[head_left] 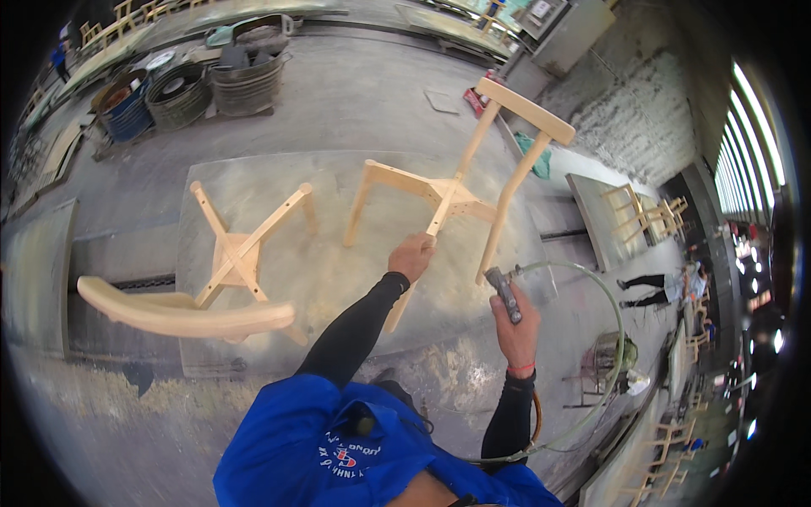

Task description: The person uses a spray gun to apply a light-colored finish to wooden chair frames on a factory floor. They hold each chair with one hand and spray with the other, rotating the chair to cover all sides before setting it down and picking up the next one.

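In the head view, a pale wood chair point(454, 193) is stood on a grey board point(279, 173), right of the board's middle, backrest away from the wearer. Its X-shaped seat frame is exposed. One frame rail is gripped by the left hand point(411, 256), fingers closed around its near end, above a leg. A spray gun point(504, 293) is gripped in the right hand point(517, 328), fingers wrapped round the body; its upper end is held just beside the foot of a back post. Whether the trigger is pressed can't be told. A pale hose point(621, 325) is looped from the gun out to the right and back towards the wearer. A second chair point(239, 253) of the same build is set on the board to the left, backrest turned to the wearer, touched by neither hand. Three tubs point(247, 91) are lined up on the floor at upper left. More chairs point(629, 211) are seen on another board at right, with a co-worker point(676, 285) nearby. Black sleeves are worn on both forearms.
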Demonstrator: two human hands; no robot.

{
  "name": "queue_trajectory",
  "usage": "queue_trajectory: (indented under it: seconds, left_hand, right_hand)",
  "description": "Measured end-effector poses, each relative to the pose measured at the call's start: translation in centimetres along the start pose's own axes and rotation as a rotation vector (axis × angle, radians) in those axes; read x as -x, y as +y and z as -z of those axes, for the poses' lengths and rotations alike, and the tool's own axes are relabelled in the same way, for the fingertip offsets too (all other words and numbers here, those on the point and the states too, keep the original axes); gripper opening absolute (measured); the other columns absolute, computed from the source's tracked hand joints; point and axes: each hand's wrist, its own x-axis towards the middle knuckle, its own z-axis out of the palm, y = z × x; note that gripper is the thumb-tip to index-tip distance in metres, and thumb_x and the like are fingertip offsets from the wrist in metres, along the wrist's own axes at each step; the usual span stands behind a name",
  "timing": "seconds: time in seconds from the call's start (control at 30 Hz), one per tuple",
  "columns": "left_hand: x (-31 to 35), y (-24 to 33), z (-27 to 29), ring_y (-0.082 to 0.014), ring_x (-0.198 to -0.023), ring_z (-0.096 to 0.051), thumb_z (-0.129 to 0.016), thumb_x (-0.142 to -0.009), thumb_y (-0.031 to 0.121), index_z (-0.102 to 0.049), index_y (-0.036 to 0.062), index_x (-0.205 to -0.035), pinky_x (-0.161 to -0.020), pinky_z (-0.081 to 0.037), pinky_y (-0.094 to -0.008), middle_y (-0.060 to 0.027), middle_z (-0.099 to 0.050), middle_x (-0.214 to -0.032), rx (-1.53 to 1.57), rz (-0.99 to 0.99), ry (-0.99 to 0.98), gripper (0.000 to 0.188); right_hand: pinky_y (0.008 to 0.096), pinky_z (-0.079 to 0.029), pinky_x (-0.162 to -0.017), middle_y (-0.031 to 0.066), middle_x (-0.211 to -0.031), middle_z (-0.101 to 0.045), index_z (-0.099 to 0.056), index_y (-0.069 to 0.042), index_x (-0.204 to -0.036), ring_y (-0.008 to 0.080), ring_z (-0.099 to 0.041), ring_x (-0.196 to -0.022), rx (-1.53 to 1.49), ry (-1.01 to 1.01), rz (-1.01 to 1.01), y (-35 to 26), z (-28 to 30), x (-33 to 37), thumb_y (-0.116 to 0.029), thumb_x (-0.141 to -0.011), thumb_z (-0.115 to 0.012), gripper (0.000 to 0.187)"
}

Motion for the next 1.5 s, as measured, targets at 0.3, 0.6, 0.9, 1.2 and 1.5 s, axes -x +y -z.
queue_trajectory:
  seconds: [0.3, 0.6, 0.9, 1.2, 1.5]
  left_hand:
    - [0.3, 0.8, -3.3, -0.0407, -0.105, -0.068, -0.076, -0.080, 0.022, -0.060, 0.0096, -0.136, -0.090, -0.054, -0.0483, -0.0198, -0.072, -0.112, 0.105, 0.175, -0.078, 0.059]
    - [9.9, -5.9, -7.7, -0.0343, -0.112, -0.070, -0.080, -0.078, 0.015, -0.056, 0.0033, -0.145, -0.097, -0.054, -0.0407, -0.0200, -0.072, -0.119, 0.158, -0.022, -0.202, 0.072]
    - [-10.0, -13.9, -2.0, -0.0416, -0.101, -0.068, -0.080, -0.083, 0.024, -0.061, -0.0072, -0.117, -0.086, -0.053, -0.0463, -0.0259, -0.069, -0.103, -0.406, 0.289, 0.254, 0.051]
    - [-17.5, 18.2, -5.7, -0.0205, -0.120, -0.063, -0.065, -0.101, 0.042, -0.057, -0.0028, -0.143, -0.097, -0.052, -0.0334, -0.0143, -0.067, -0.133, 0.169, -0.135, -0.312, 0.062]
    - [-15.5, 27.5, -14.6, -0.0148, -0.097, -0.066, -0.075, -0.087, 0.015, -0.065, -0.0008, -0.134, -0.089, -0.053, -0.0330, -0.0103, -0.073, -0.108, -0.091, -0.243, -0.461, 0.050]
  right_hand:
    - [0.0384, -0.057, -0.079, 0.0261, -0.102, -0.074, -0.068, 0.002, -0.127, 0.0357, -0.076, -0.095, 0.170, -0.023, -0.211, 6.2, 4.5, 8.8, -0.027, -0.091, -0.080, 0.048]
    - [0.0419, -0.058, -0.083, 0.0257, -0.110, -0.073, -0.069, 0.002, -0.124, 0.0396, -0.074, -0.102, 0.118, 0.054, -0.399, 14.9, 6.8, 12.6, -0.029, -0.089, -0.082, 0.049]
    - [0.0421, -0.057, -0.089, 0.0262, -0.117, -0.072, -0.068, 0.003, -0.127, 0.0400, -0.072, -0.109, 0.002, 0.185, -0.441, 20.6, 10.2, 13.7, -0.026, -0.090, -0.081, 0.049]
    - [0.0432, -0.057, -0.088, 0.0263, -0.114, -0.073, -0.068, 0.003, -0.126, 0.0411, -0.072, -0.106, -0.104, 0.134, -0.471, 25.2, 10.1, 10.8, -0.031, -0.091, -0.079, 0.050]
    - [0.0454, -0.057, -0.086, 0.0259, -0.112, -0.073, -0.069, 0.002, -0.125, 0.0428, -0.071, -0.102, -0.183, 0.131, -0.311, 28.7, 10.0, 8.6, -0.036, -0.092, -0.077, 0.051]
